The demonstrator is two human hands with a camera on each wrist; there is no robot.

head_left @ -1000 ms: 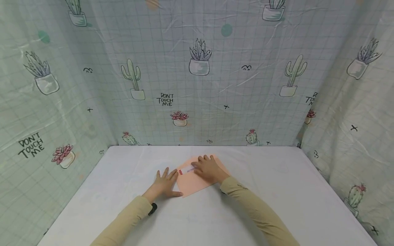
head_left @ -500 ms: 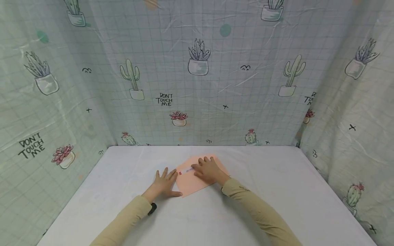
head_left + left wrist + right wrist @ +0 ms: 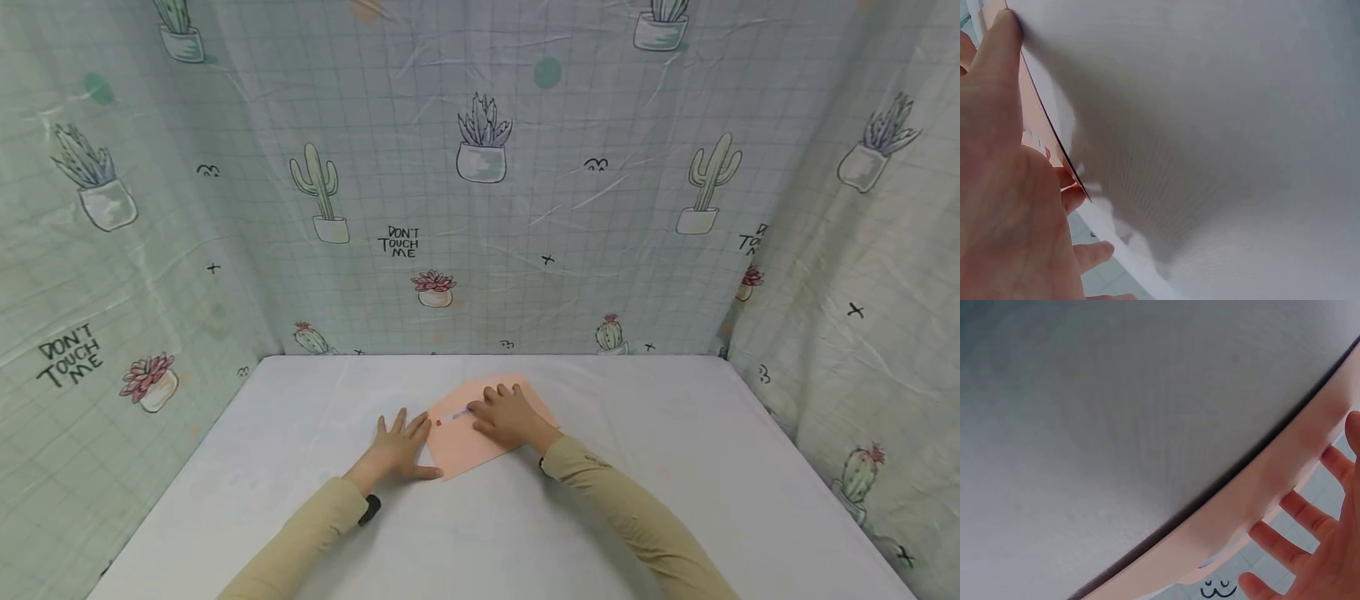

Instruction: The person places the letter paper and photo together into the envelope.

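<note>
A peach-coloured envelope (image 3: 465, 450) lies slanted on the white table, its pointed flap side turned away from me. Along its opening shows a narrow white card edge (image 3: 452, 417) with red and blue print. My left hand (image 3: 397, 450) is spread flat at the envelope's left edge, thumb at the near corner. Over the right half, my right hand (image 3: 510, 415) rests its bent fingertips at the white strip and partly covers it. In the right wrist view, the fingers of the right hand (image 3: 1310, 550) are apart and extended along the envelope (image 3: 1210, 534).
The white table (image 3: 675, 467) reaches back to a hanging curtain (image 3: 555, 208) printed with cacti and lettering, which also closes off both sides. A small black device (image 3: 370, 509) sits at the left wrist.
Less of the white card and its red print shows at the opening now. The right fingertips have moved slightly toward me; the left hand stays at the envelope's edge.
</note>
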